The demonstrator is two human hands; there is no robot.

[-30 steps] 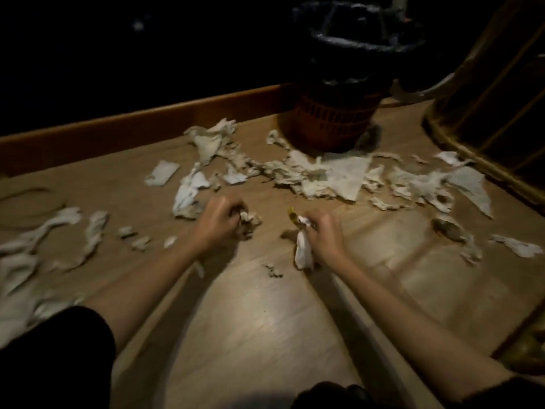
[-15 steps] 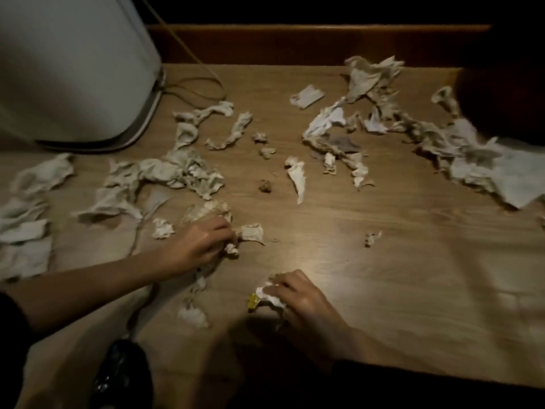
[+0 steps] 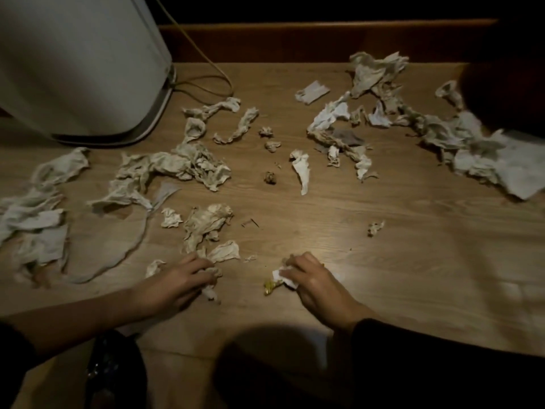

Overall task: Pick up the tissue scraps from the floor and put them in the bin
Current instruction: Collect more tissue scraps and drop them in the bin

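Note:
Torn tissue scraps lie all over the wooden floor [image 3: 413,261]: a crumpled heap [image 3: 188,166] at left centre, a long strip [image 3: 302,172] in the middle, a big pile [image 3: 477,154] at the right. My left hand [image 3: 177,283] is low on the floor, fingers curled round a small wad of tissue [image 3: 210,292], just below another crumpled scrap [image 3: 206,225]. My right hand [image 3: 312,280] grips a white scrap with a yellow bit [image 3: 278,280]. The bin [image 3: 507,93] is only a dark shape at the right edge.
A large white rounded appliance [image 3: 82,63] stands at the back left with a cable [image 3: 206,81] looping beside it. A wooden skirting board [image 3: 295,39] runs along the back. Dark clothing and a dark object [image 3: 115,367] fill the bottom of the view.
The view has swung left, away from the bin, and now shows the white appliance. Both hands have come closer to me, each still holding its tissue scraps.

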